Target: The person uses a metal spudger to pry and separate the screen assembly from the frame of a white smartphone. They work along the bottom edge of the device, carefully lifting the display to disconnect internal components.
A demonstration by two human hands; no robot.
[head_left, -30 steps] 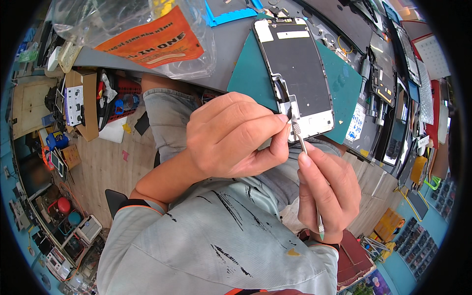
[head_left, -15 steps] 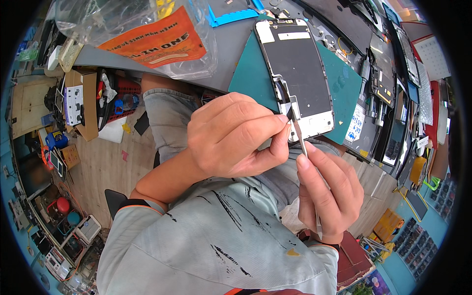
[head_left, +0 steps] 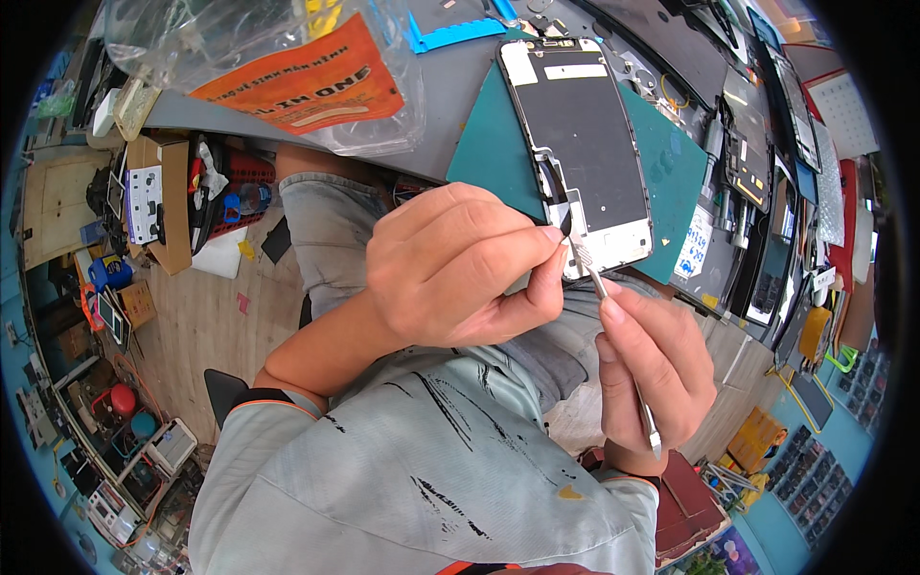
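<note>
A phone screen assembly (head_left: 580, 125), its dark back facing up, lies on a green mat (head_left: 489, 144) with its lower end toward me. Along its lower left side runs a thin black flex cable (head_left: 552, 182) beside silvery metal pieces. My left hand (head_left: 460, 268) is closed, thumb and forefinger pinching the cable's near end at the screen's lower edge. A slim metal pry tool (head_left: 648, 417) is held like a pen in my right hand (head_left: 666, 369). Its flat tip lies by the left fingertips, over the white lower part of the screen; exact contact there cannot be made out.
A clear plastic bag with an orange label (head_left: 307, 86) sits on the grey table at upper left. Blue plastic pieces (head_left: 455, 36) lie behind the mat. Small metal parts and several phone parts crowd the right, with a dark phone housing (head_left: 743, 168) among them.
My right hand has shifted slightly right and toward me, and the pry tool has turned so its flat face shows. My left hand keeps its pinch almost in place.
</note>
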